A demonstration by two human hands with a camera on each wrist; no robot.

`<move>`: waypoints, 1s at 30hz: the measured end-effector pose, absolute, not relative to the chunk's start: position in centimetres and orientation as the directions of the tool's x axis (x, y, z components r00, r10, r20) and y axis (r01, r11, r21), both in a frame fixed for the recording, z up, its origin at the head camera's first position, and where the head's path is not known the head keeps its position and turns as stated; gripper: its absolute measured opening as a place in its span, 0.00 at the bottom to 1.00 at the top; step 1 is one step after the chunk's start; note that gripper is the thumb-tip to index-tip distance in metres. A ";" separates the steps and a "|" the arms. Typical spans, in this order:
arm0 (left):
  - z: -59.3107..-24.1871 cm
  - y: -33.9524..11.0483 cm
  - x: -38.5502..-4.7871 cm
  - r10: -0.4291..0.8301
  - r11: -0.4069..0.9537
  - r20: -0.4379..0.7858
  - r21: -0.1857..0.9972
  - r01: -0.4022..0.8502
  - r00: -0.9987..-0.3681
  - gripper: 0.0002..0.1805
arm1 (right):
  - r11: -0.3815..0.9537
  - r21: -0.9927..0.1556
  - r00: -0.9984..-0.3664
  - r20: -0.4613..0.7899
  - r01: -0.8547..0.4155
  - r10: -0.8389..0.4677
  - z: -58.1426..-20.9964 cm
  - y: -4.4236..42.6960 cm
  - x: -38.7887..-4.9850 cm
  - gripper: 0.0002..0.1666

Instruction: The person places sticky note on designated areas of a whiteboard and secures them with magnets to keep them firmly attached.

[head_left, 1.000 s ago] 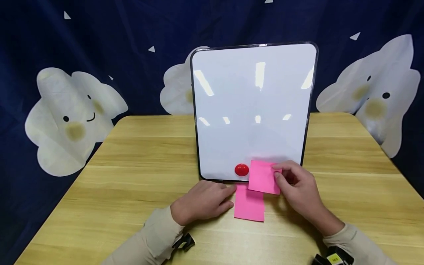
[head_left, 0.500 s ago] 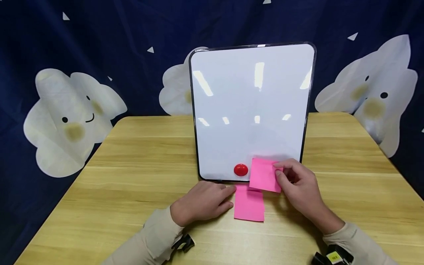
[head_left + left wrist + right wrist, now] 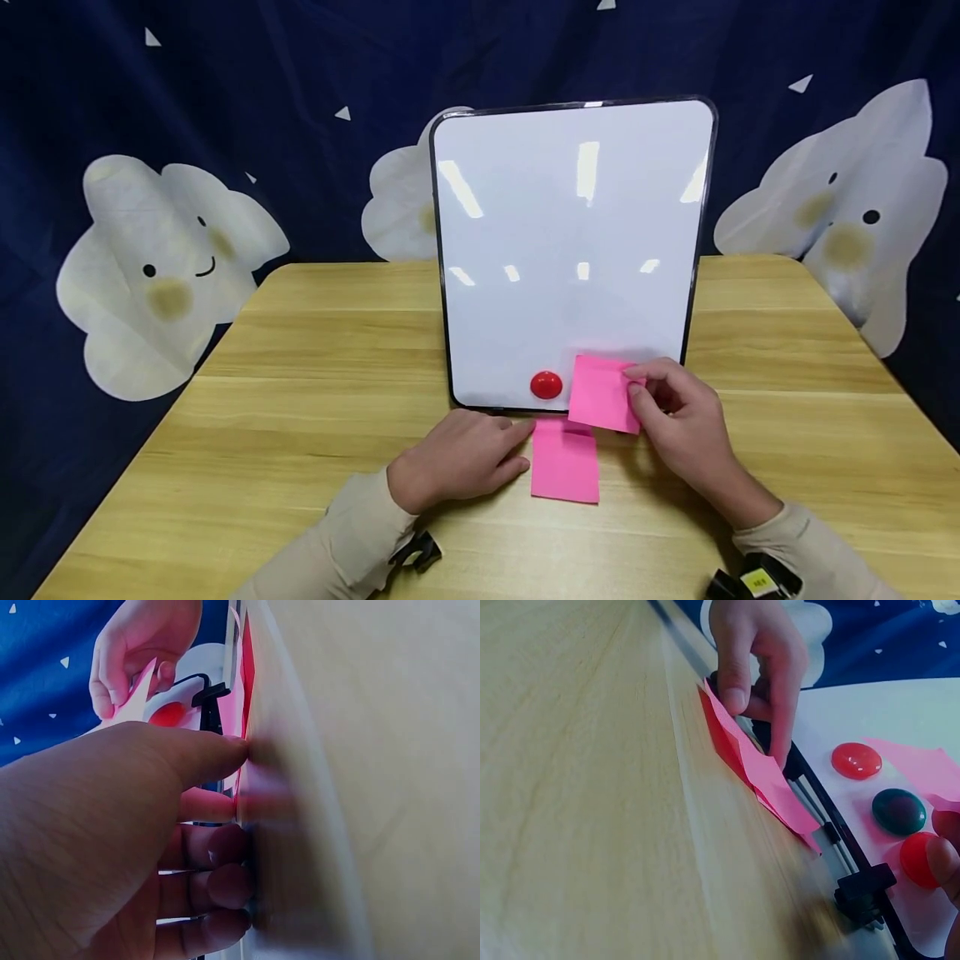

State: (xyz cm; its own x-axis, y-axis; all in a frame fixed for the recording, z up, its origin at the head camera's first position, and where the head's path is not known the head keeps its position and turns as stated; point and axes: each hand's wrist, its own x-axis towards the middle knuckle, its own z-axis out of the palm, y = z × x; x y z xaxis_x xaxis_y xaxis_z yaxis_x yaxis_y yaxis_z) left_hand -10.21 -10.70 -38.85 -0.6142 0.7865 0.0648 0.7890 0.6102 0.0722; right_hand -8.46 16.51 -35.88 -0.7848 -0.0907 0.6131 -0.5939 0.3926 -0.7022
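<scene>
In the head view my right hand [image 3: 686,425] pinches a pink sticky note [image 3: 600,392] by its right edge. The note stands upright over the bottom edge of a whiteboard [image 3: 570,317]. Left of it on the board is a round red magnet [image 3: 546,385]. The right wrist view adds a green magnet [image 3: 898,811] and a second red magnet [image 3: 919,862] by my right fingers. My left hand [image 3: 465,454] rests its fingertips at the upper left corner of another sticky note [image 3: 564,467] on the table. That note's surface is bent, its edges lifting slightly.
The whiteboard stands upright on a wooden table [image 3: 315,375]. A black foot [image 3: 862,892] holds its lower edge. Behind hangs a dark blue curtain [image 3: 300,83] with cloud shapes. Black straps sit at both wrists.
The held sticky note and my right hand have shifted slightly up and to the right, away from the red magnet. My left hand and the lower note have stayed put.
</scene>
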 end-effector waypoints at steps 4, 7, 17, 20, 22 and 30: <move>-38.8 -10.6 -10.1 0.786 0.612 0.054 0.077 0.787 -0.616 0.16 | 0.399 -0.697 -0.780 0.620 -0.596 -0.082 -35.8 16.5 -8.3 0.14; -38.9 -10.6 -10.0 0.787 0.610 0.059 0.083 0.788 -0.615 0.13 | 0.410 -0.680 -0.766 0.638 -0.607 -0.077 -36.2 16.7 -8.6 0.14; -38.7 -10.3 -10.3 0.789 0.605 0.065 0.086 0.791 -0.611 0.09 | 0.411 -0.682 -0.750 0.661 -0.605 -0.008 -37.9 18.8 -10.9 0.15; -38.6 -10.3 -10.3 0.782 0.616 0.054 0.091 0.783 -0.621 0.09 | 0.415 -0.684 -0.748 0.664 -0.601 0.012 -37.4 18.9 -11.4 0.14; -38.6 -10.3 -10.3 0.778 0.621 0.051 0.096 0.778 -0.627 0.09 | 0.416 -0.686 -0.746 0.665 -0.597 0.026 -36.9 18.9 -11.6 0.14; -38.7 -10.5 -10.2 0.777 0.622 0.047 0.096 0.777 -0.628 0.09 | 0.387 -0.647 -0.673 0.735 -0.657 0.086 -33.7 17.7 -11.6 0.10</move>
